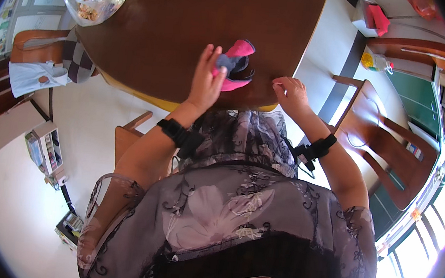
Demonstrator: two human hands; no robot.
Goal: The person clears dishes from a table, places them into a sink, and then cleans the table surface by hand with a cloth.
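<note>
Over the dark brown table, my left hand holds a soft pink and dark grey fabric piece. The thumb presses on its near side, while the fingers reach up behind its left edge. Its shape curves open toward the right, with dark lining inside and a thin dark loop at its right end; I cannot tell its exact kind. My right hand is apart from the fabric, by the table's right edge. Its fingers are bent, with thumb and forefinger tips close together; whatever they may pinch is too small to make out.
A clear plastic bag with food-like items lies at the table's far left. Wooden chairs stand at the left and right. Beyond the right side are an oil bottle and a white bin with a pink liner.
</note>
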